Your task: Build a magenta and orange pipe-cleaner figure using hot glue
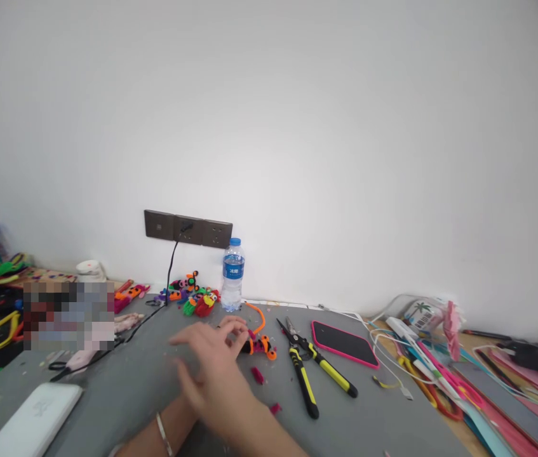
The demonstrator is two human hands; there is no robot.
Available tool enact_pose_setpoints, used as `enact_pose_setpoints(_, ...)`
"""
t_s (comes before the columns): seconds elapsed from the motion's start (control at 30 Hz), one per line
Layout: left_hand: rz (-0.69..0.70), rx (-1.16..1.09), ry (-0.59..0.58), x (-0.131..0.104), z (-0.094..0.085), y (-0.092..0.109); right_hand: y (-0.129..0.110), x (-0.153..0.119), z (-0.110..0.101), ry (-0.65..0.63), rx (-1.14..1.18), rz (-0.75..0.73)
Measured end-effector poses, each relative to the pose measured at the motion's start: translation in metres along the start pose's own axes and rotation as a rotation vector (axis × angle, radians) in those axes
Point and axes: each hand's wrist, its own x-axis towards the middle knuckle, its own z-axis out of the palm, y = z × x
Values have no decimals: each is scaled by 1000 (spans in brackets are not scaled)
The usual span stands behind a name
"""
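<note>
Right hand (215, 376): nearest the viewer, crossing over the left wrist; blurred, thumb and fingers spread well apart, nothing seen in its grasp.
Left hand (234, 327): partly hidden behind the right, fingers curled beside the toy; whether they grip it, I cannot tell.
Toy (262, 346): orange, black and magenta, fuzzy, at the left fingertips near the middle of the grey table (135, 381); an orange stem (260, 315) curves up just behind it.
Scraps (257, 376): magenta, lying on the table in front of the toy.
Pliers (303, 377): yellow and black, right of the toy, handles spread toward the viewer.
Phone (345, 344): pink-edged, dark screen, right of the pliers.
Bottle (233, 276): upright near the white wall (297, 158), beside a cluster of bright figures (206, 303).
Bracelet (164, 435): pale, around the left forearm.
White slab (35, 419): flat, front left.
</note>
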Motion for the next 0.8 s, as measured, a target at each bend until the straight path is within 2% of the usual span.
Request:
enact_pose_setpoints(0.1, 18, 32, -3, 2, -3, 4, -26, 32, 46, -179, -72, -142)
enact_pose_setpoints(0.17, 35, 46, 2, 4, -5, 6, -34, 50, 79, -255, -135, -207)
enact_pose_setpoints(0.3, 33, 46, 45, 7, -8, 7, -35, 76, 140, -243, -322, -92)
enact_pose_setpoints(0.4, 10, 40, 67, 9, -7, 4, -31, 87, 170, -357, -391, 46)
enact_pose_setpoints(0.5, 7, 41, 87, 10, -5, 1, -27, 91, 183, -518, -376, 153)
enact_pose_setpoints(0.6, 25, 54, 66, 10, -3, 1, -22, 90, 182, -584, -310, 206)
enact_pose_setpoints(0.7, 26, 58, 49, 9, -2, 1, -15, 85, 170, -555, -244, 267)
enact_pose_setpoints(0.8, 27, 60, 41, 7, -1, 0, -7, 78, 152, -392, -129, 281)
